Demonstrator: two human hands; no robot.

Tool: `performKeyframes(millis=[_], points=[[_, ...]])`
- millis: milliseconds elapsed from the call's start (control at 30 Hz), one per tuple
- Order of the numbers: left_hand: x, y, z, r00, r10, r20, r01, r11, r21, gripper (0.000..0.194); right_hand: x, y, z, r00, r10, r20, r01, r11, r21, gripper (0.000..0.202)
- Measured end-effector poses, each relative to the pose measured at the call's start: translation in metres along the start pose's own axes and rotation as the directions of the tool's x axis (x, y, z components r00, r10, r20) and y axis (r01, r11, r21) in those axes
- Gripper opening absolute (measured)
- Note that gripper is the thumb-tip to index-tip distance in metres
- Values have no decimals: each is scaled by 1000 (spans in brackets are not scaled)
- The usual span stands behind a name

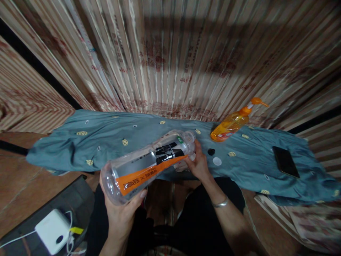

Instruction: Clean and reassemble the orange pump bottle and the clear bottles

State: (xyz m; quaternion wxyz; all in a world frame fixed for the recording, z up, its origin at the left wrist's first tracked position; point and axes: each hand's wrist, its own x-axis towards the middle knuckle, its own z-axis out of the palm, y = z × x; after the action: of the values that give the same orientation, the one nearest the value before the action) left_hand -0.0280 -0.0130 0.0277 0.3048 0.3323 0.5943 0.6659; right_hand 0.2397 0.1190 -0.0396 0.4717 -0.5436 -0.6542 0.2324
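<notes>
A large clear plastic bottle [138, 170] with a silver, black and orange label lies tilted across both hands, its uncapped neck up to the right. My left hand [119, 213] wraps round its base, the thumb along the near side. My right hand [198, 161] grips it just below the mouth. Right of that hand, a small black cap [211, 152] and a white disc [217, 161] rest on the cloth. Farther back stands a pump bottle [229, 126] of orange liquid. Something pale, mostly hidden under the bottle's neck, cannot be made out.
A blue-green cloth [66, 142] with pineapple prints covers the narrow table. On its right lies a black phone [285, 161]. At lower left, a white box with cables [53, 229] sits on a dark surface. Striped curtains [170, 64] hang close behind.
</notes>
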Motion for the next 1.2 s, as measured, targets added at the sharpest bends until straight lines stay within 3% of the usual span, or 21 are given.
performKeyframes(millis=[433, 1200], points=[[1, 4, 1, 1000, -10, 13, 10, 1000, -19, 140, -1, 3, 1, 1000, -3, 9, 3, 1000, -31, 89], [1, 1, 0, 1000, 2, 18, -2, 1000, -6, 134, 0, -1, 0, 1000, -8, -3, 8, 1000, -12, 86]])
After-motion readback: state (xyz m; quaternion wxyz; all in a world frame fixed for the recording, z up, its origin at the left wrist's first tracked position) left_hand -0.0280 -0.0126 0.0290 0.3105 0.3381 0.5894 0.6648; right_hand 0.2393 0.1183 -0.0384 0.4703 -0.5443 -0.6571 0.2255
